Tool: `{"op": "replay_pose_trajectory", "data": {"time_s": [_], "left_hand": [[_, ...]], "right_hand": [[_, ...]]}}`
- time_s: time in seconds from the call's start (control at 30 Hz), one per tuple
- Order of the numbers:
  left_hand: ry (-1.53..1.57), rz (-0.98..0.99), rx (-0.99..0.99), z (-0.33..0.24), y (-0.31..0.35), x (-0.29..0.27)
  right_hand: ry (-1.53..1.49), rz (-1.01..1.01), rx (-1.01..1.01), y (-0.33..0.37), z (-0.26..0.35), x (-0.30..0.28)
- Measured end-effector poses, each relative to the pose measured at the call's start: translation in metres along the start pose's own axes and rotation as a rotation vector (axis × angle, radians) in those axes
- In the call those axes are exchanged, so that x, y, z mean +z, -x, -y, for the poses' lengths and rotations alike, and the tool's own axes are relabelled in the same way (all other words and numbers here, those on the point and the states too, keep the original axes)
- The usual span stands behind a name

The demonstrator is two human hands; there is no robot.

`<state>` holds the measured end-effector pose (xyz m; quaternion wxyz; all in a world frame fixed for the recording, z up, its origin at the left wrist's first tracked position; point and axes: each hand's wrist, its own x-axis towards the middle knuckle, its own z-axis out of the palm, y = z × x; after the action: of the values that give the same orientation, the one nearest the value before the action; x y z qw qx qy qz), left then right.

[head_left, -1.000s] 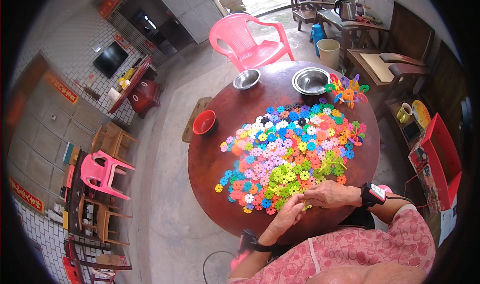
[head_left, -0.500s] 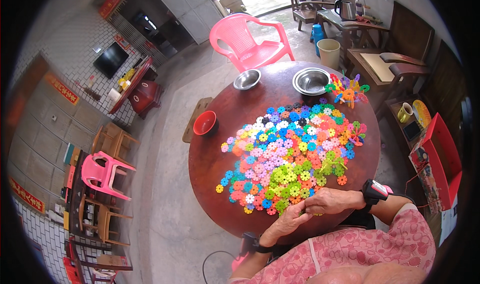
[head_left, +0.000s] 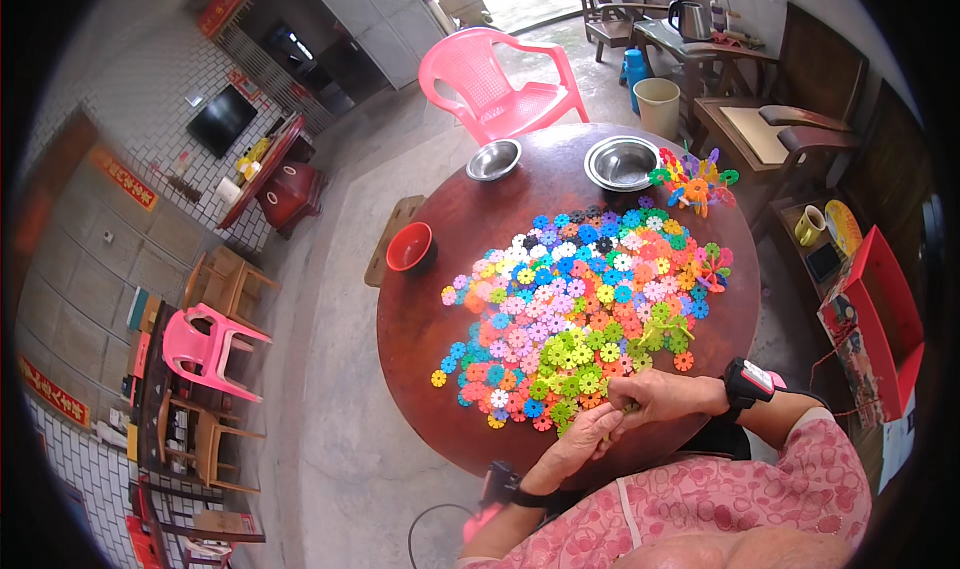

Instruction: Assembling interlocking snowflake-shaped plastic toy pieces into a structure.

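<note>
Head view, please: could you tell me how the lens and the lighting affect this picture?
Head view: fisheye bending curves the tiled wall and doorway toward a black rim; soft, even daylight, faint glare on the round table; the coloured discs are sharp, the hands slightly soft.

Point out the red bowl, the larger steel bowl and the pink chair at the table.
red bowl [head_left: 410,246], head view, on its inside.
larger steel bowl [head_left: 622,162], head view, on its inside.
pink chair [head_left: 500,79], head view, on its backrest.

The piece [head_left: 630,406] pinched between both hands is mostly hidden.
</note>
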<state>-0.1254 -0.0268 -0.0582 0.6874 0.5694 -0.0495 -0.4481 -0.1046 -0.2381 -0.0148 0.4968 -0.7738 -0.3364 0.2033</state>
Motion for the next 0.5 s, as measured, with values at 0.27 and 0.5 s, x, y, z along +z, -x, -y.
{"op": "replay_pose_trajectory", "data": {"time_s": [0.27,0.5], "left_hand": [[0.024,-0.04,-0.007,-0.005,-0.005,-0.005],[-0.028,-0.102,-0.047,-0.015,0.0,0.012]], "right_hand": [[0.222,-0.138,-0.159,-0.001,-0.004,0.009],[-0.024,0.076,-0.016,-0.003,-0.013,0.009]]}}
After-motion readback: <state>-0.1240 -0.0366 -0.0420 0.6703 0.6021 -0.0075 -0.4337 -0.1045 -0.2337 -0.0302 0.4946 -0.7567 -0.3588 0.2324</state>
